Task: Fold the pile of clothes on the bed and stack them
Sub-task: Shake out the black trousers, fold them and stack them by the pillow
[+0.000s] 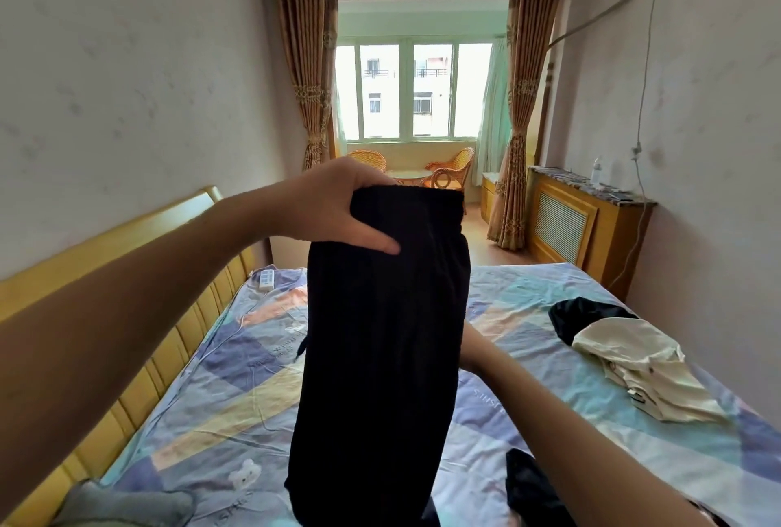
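A long black garment (380, 336) hangs upright in front of me over the bed (528, 298). My left hand (334, 201) grips its top edge, thumb across the front and fingers behind the cloth. My right hand (473, 351) reaches in behind the garment's right edge at mid-height; its fingers are hidden by the cloth. On the right of the bed lies a cream satin garment (634, 366) on top of a black one (587, 313). Another dark garment (532, 488) lies near the bed's front edge.
A grey cloth (126, 503) lies at the bottom left by the yellow headboard (126, 256). A white remote (266, 278) with a cord rests on the sheet near the headboard. A wooden radiator cover (591, 222) stands along the right wall, wicker chairs (452, 165) by the window.
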